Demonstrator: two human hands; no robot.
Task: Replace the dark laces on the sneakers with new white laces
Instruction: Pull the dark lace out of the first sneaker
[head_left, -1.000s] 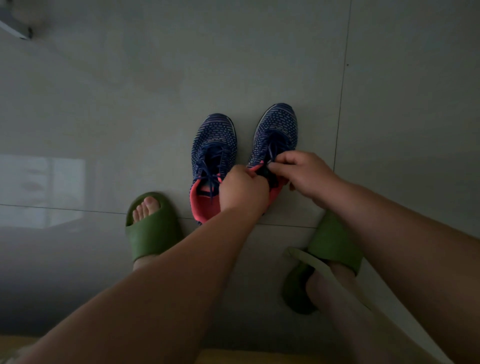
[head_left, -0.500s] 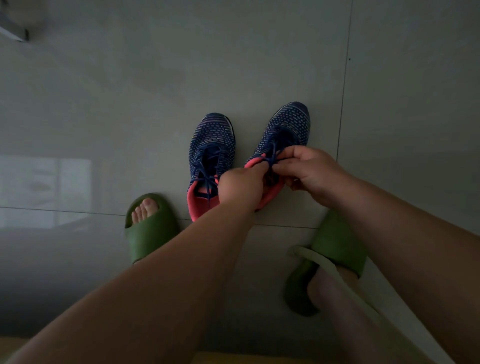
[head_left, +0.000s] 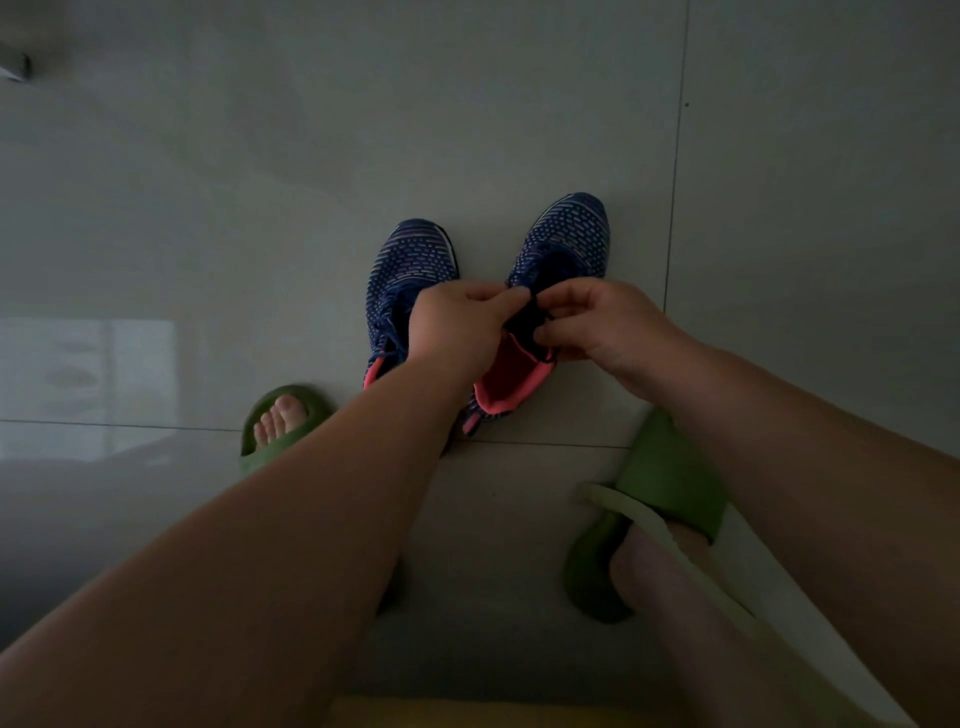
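Observation:
Two dark blue knit sneakers with pink linings stand on the grey tile floor, toes pointing away from me. The left sneaker keeps its dark laces and is partly covered by my left wrist. Above the right sneaker, my left hand and my right hand meet at its tongue. Both pinch the dark lace with curled fingers. The pink opening of the right sneaker shows below my hands. No white laces are in view.
My feet wear green slides: the left slide beside the left sneaker, the right slide under my right forearm. A pale strap runs across the right slide. Grey floor tiles with grout lines lie all around.
The right sneaker has swung its toe further right and its heel opening now shows. My left hand moved up from the heel to the tongue, meeting my right hand on the lace.

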